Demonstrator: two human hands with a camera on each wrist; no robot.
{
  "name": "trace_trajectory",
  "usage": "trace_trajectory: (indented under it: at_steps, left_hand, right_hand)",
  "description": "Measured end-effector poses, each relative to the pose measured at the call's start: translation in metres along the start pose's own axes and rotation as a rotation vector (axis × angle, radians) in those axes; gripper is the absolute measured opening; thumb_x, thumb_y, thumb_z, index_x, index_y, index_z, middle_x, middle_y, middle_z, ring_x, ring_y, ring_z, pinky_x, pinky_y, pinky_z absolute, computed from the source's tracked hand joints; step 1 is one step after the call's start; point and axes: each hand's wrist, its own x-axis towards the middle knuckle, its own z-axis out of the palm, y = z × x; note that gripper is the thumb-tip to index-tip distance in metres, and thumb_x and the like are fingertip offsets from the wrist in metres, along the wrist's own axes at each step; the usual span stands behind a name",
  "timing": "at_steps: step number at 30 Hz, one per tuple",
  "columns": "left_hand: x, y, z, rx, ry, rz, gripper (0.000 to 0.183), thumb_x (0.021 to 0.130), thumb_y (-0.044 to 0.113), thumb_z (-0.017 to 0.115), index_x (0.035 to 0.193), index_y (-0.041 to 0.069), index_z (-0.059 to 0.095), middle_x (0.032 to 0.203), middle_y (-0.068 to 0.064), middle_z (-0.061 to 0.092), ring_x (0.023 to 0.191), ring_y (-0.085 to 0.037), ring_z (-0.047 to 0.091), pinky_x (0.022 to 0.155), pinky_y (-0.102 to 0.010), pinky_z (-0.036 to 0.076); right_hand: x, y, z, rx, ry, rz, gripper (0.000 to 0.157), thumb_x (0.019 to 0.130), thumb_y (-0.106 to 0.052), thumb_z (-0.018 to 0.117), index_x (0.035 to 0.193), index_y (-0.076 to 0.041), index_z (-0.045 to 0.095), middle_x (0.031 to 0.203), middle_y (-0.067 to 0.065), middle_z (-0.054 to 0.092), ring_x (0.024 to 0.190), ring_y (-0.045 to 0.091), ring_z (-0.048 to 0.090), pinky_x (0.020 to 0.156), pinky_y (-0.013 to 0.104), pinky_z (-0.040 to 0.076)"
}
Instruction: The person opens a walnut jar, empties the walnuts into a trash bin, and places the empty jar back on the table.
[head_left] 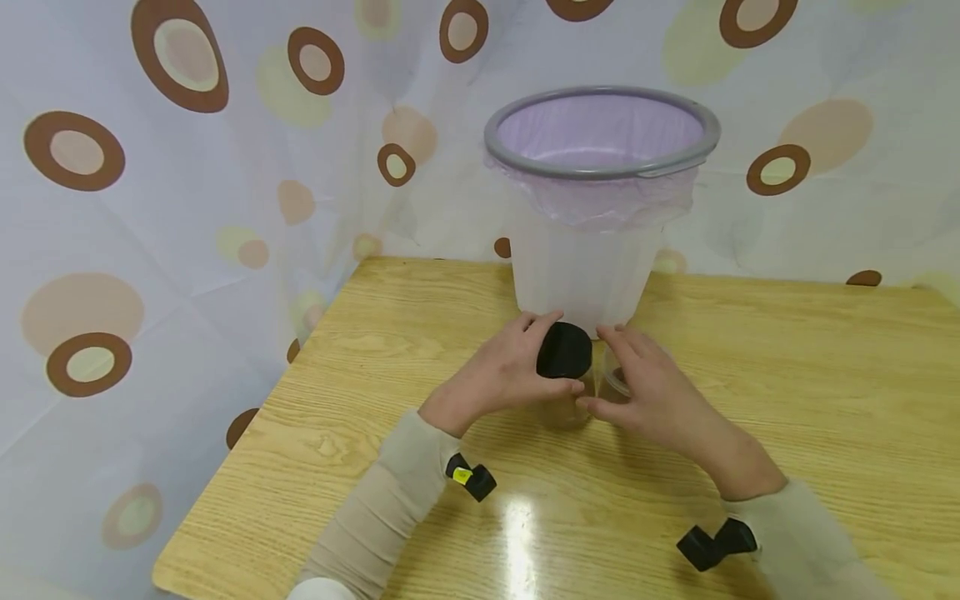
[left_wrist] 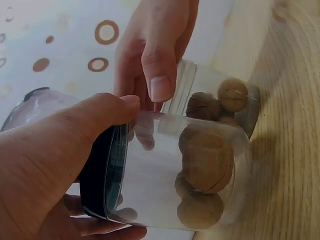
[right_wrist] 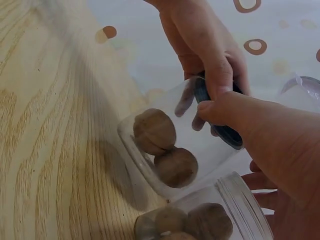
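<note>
While a clear, black-lidded plastic jar [left_wrist: 154,172] of round, brown, nut-like balls [left_wrist: 207,165] is gripped by the left hand [head_left: 502,367], the right hand [head_left: 652,392], fingers loosely extended, is by the lidless clear jar [right_wrist: 244,207] alongside; a white bucket [head_left: 577,275] stands behind on the wood-grain worktop [head_left: 810,400].

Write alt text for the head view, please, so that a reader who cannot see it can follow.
The left hand grips a black-lidded jar; the right hand is beside a second jar. Behind them, a bin with a purple liner stands on a wooden table before a patterned backdrop.
</note>
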Motion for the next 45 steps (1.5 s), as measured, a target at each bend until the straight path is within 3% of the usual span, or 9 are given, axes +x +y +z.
trace_trajectory:
  at_steps: [6, 13, 18, 22, 28, 35, 39, 45]
  left_hand:
    - [-0.002, 0.001, -0.005, -0.065, 0.033, -0.018, 0.095, 0.082, 0.06, 0.071, 0.155, 0.016, 0.03, 0.147, -0.012, 0.043, 0.125, -0.025, 0.053, 0.101, -0.039, 0.05]
    - [-0.008, 0.002, -0.012, -0.178, 0.094, -0.036, 0.093, 0.084, 0.059, 0.07, 0.156, 0.018, 0.029, 0.146, -0.014, 0.041, 0.12, -0.025, 0.053, 0.1, -0.039, 0.05]
    - [-0.014, 0.002, -0.016, -0.208, 0.146, -0.019, 0.093, 0.085, 0.058, 0.07, 0.157, 0.019, 0.027, 0.145, -0.015, 0.041, 0.12, -0.024, 0.052, 0.1, -0.04, 0.05]
    - [-0.018, 0.004, -0.016, -0.273, 0.206, 0.002, 0.09, 0.086, 0.055, 0.071, 0.157, 0.02, 0.027, 0.139, -0.013, 0.042, 0.112, -0.023, 0.053, 0.095, -0.038, 0.051]
    - [-0.022, 0.004, -0.014, -0.353, 0.29, 0.033, 0.082, 0.088, 0.044, 0.073, 0.155, 0.023, 0.031, 0.132, -0.012, 0.043, 0.113, -0.022, 0.047, 0.091, -0.038, 0.052]
    - [-0.028, 0.0, -0.017, -0.33, 0.257, 0.038, 0.073, 0.088, 0.044, 0.071, 0.151, 0.034, 0.034, 0.124, -0.011, 0.042, 0.109, -0.023, 0.048, 0.087, -0.039, 0.053]
    - [-0.029, -0.004, -0.019, -0.341, 0.221, 0.045, 0.071, 0.089, 0.044, 0.07, 0.148, 0.031, 0.034, 0.131, -0.008, 0.043, 0.114, -0.021, 0.047, 0.089, -0.038, 0.051]
    - [-0.029, -0.009, -0.017, -0.473, 0.198, 0.074, 0.067, 0.091, 0.035, 0.068, 0.148, 0.022, 0.035, 0.134, -0.007, 0.045, 0.114, -0.02, 0.049, 0.084, -0.034, 0.055]
  right_hand:
    - [0.006, -0.006, 0.006, -0.015, 0.035, -0.027, 0.09, 0.081, -0.047, 0.079, 0.146, 0.001, 0.04, 0.144, 0.024, 0.049, 0.135, 0.044, 0.04, 0.11, 0.062, 0.033]
    - [0.017, -0.02, 0.015, 0.109, 0.101, -0.048, 0.088, 0.079, -0.034, 0.083, 0.147, -0.003, 0.036, 0.138, 0.015, 0.054, 0.127, 0.034, 0.052, 0.105, 0.054, 0.043]
    - [0.022, -0.032, 0.022, 0.162, 0.154, -0.011, 0.093, 0.077, -0.032, 0.085, 0.147, -0.002, 0.031, 0.136, 0.017, 0.051, 0.121, 0.035, 0.054, 0.098, 0.054, 0.048]
    - [0.026, -0.039, 0.024, 0.13, 0.24, 0.0, 0.098, 0.073, -0.032, 0.088, 0.146, 0.001, 0.031, 0.137, 0.02, 0.047, 0.112, 0.034, 0.055, 0.091, 0.053, 0.051]
    - [0.031, -0.046, 0.02, -0.014, 0.346, -0.097, 0.098, 0.07, -0.027, 0.09, 0.143, 0.007, 0.034, 0.132, 0.027, 0.051, 0.106, 0.037, 0.057, 0.086, 0.052, 0.054]
    - [0.033, -0.05, 0.007, -0.132, 0.285, -0.155, 0.101, 0.064, -0.028, 0.093, 0.141, 0.007, 0.039, 0.124, 0.023, 0.057, 0.101, 0.035, 0.058, 0.089, 0.05, 0.052]
    - [0.034, -0.053, -0.001, -0.212, 0.23, -0.167, 0.1, 0.063, -0.03, 0.093, 0.141, 0.005, 0.04, 0.128, 0.022, 0.056, 0.114, 0.04, 0.057, 0.101, 0.053, 0.046]
    - [0.033, -0.056, -0.007, -0.306, 0.189, -0.179, 0.101, 0.063, -0.028, 0.093, 0.143, 0.005, 0.039, 0.136, 0.023, 0.054, 0.123, 0.041, 0.052, 0.109, 0.052, 0.039]
